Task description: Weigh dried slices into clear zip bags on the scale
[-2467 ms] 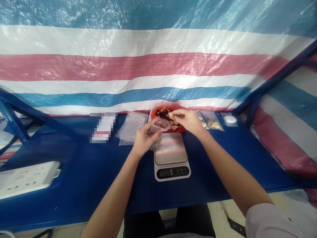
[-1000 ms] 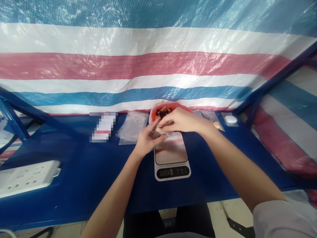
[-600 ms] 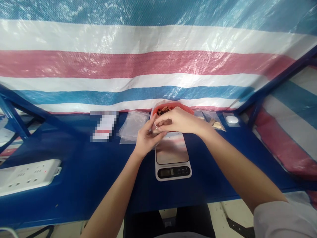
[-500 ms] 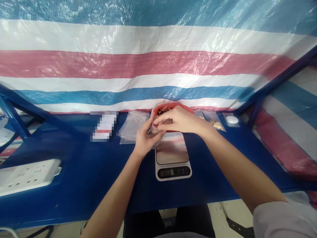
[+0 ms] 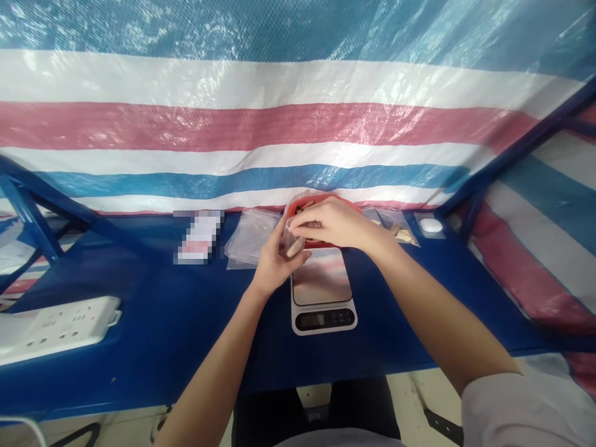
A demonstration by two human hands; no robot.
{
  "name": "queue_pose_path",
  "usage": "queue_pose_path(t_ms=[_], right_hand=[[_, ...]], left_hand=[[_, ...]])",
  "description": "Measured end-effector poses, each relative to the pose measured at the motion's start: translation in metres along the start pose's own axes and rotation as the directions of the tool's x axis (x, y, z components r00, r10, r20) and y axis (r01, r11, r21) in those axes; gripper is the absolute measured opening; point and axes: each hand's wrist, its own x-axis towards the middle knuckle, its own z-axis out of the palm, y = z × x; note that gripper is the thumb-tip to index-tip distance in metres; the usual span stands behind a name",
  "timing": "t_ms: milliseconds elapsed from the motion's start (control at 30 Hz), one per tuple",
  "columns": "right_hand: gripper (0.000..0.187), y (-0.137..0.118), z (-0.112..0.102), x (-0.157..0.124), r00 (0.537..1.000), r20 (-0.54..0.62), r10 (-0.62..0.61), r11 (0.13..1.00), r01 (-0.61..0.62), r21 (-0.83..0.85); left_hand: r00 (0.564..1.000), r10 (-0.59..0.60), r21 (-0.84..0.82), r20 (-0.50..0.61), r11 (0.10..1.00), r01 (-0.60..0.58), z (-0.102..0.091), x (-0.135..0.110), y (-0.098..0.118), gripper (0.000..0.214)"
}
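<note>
My left hand (image 5: 272, 264) grips a small clear plastic bag (image 5: 293, 243) just above the far edge of a white digital scale (image 5: 323, 292). My right hand (image 5: 333, 223) is curled over the bag's mouth, fingertips pinched together at it; whatever they hold is hidden. Light brown pieces show inside the bag. Right behind the hands sits a red bowl (image 5: 305, 203) of brown and tan pieces, mostly covered by my right hand.
A stack of empty clear bags (image 5: 251, 239) lies left of the bowl, filled bags (image 5: 400, 230) right of it, then a small white round object (image 5: 431, 225). A white power strip (image 5: 56, 326) rests at the blue table's (image 5: 153, 304) left end. Striped tarp hangs behind.
My right hand left the red bowl and came over the mouth of the bag held by my left hand. Since then both hands have stayed together above the scale's far edge.
</note>
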Motion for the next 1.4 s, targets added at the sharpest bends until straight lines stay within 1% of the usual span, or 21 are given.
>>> queue_pose_path(t_ms=[100,200,300,400,500,567,600,700,833,900,1033,1100,1167,1233,1300,1333,1367,1400], right_hand=[[0.019,-0.002,-0.002,-0.009,0.991,-0.116,-0.070,0.997,0.075,0.036],[0.017,-0.001,0.001,-0.025,0.971,-0.231,-0.061,0.995,0.077,0.063],[0.016,0.006,0.011,-0.049,0.948,-0.318,-0.013,0.993,0.050,0.109],[0.015,0.018,0.028,-0.077,0.918,-0.393,0.060,0.991,-0.007,0.136],[0.014,0.032,0.047,-0.103,0.873,-0.468,0.137,0.981,-0.053,0.188],[0.015,0.039,0.060,-0.118,0.835,-0.522,0.175,0.973,-0.065,0.223],[0.016,0.042,0.065,-0.124,0.825,-0.529,0.199,0.968,-0.081,0.238],[0.019,0.049,0.077,-0.139,0.802,-0.537,0.263,0.953,-0.130,0.274],[0.018,0.055,0.086,-0.150,0.769,-0.560,0.310,0.936,-0.144,0.320],[0.017,0.057,0.088,-0.152,0.765,-0.554,0.328,0.929,-0.156,0.336],[0.019,0.060,0.090,-0.151,0.758,-0.538,0.368,0.915,-0.191,0.356],[0.020,0.060,0.091,-0.151,0.756,-0.527,0.389,0.902,-0.195,0.385],[0.024,0.060,0.090,-0.153,0.745,-0.518,0.420,0.884,-0.206,0.420],[0.029,0.061,0.089,-0.159,0.713,-0.527,0.462,0.867,-0.240,0.436],[0.034,0.063,0.087,-0.167,0.679,-0.551,0.486,0.868,-0.299,0.397],[0.035,0.065,0.086,-0.171,0.675,-0.562,0.477,0.878,-0.335,0.343],[0.035,0.067,0.087,-0.174,0.686,-0.568,0.455,0.890,-0.370,0.267],[0.035,0.070,0.088,-0.177,0.708,-0.564,0.425,0.900,-0.400,0.176]], left_hand=[[1.000,0.031,0.152,0.006,0.988,-0.031,-0.005,-0.004,0.002,0.082],[0.995,0.098,0.294,0.031,0.950,-0.103,-0.013,-0.008,0.005,0.070],[0.977,0.153,0.349,0.151,0.916,-0.197,-0.023,-0.011,0.011,0.064],[0.944,0.175,0.374,0.280,0.886,-0.275,-0.026,-0.013,0.014,0.062],[0.906,0.201,0.412,0.372,0.839,-0.355,-0.022,-0.014,0.009,0.063],[0.883,0.197,0.429,0.425,0.816,-0.388,-0.016,-0.015,0.005,0.064],[0.875,0.189,0.437,0.446,0.807,-0.397,-0.012,-0.016,0.003,0.064],[0.864,0.179,0.464,0.470,0.783,-0.415,-0.005,-0.016,0.001,0.062],[0.852,0.191,0.456,0.487,0.776,-0.435,-0.004,-0.018,0.003,0.063],[0.856,0.174,0.451,0.486,0.789,-0.417,-0.004,-0.021,0.003,0.064],[0.882,0.121,0.467,0.455,0.812,-0.351,-0.003,-0.026,0.002,0.061],[0.888,0.118,0.468,0.445,0.814,-0.343,-0.002,-0.029,0.003,0.059],[0.902,0.134,0.472,0.411,0.815,-0.337,-0.004,-0.032,0.004,0.056],[0.932,0.163,0.487,0.323,0.816,-0.312,-0.010,-0.037,0.005,0.051],[0.961,0.190,0.514,0.199,0.815,-0.267,-0.020,-0.043,0.003,0.046],[0.971,0.193,0.534,0.138,0.812,-0.238,-0.026,-0.046,0.001,0.044],[0.978,0.186,0.555,0.095,0.806,-0.208,-0.032,-0.048,-0.002,0.043],[0.984,0.163,0.578,0.077,0.797,-0.178,-0.036,-0.050,-0.006,0.042]])
